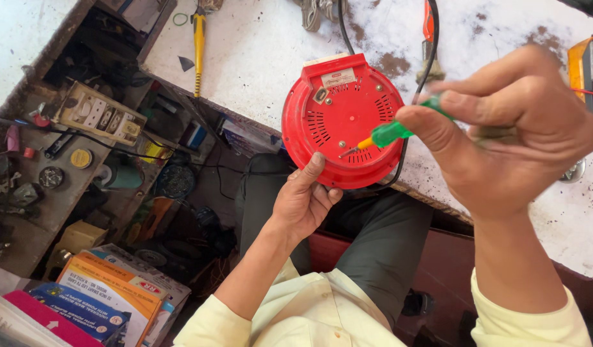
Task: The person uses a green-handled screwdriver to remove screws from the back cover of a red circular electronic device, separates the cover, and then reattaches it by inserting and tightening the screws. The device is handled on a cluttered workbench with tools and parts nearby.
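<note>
- Workshop w/ a white, stained table [258,45] filling the top of the view; cluttered floor and a low shelf lying to the left.
- Red round base [340,119] is lying underside-up on the table edge, partly overhanging toward the person's lap. Vent slots, screws and a small label are showing on it.
- Left hand [304,199] is closing on the base's near rim from below, thumb pressing up on the red edge.
- Right hand [515,128] is gripping a screwdriver [389,133], green handle pinched between thumb and fingers; tip is resting on the base near a lower screw.
- Black cord [431,58] is running from the table top past the base's right side, then curving under it.
- Yellow-handled tool [199,48] is lying on the table at top left, well apart from the base.
- Yellow meter [582,64] is sitting at the right edge, behind the right hand.
- Switch board [97,115] w/ sockets is sitting on the left shelf among small parts.
- Boxes [107,292] are stacked at bottom left.
- Person is sitting, in dark trousers and pale yellow sleeves.
</note>
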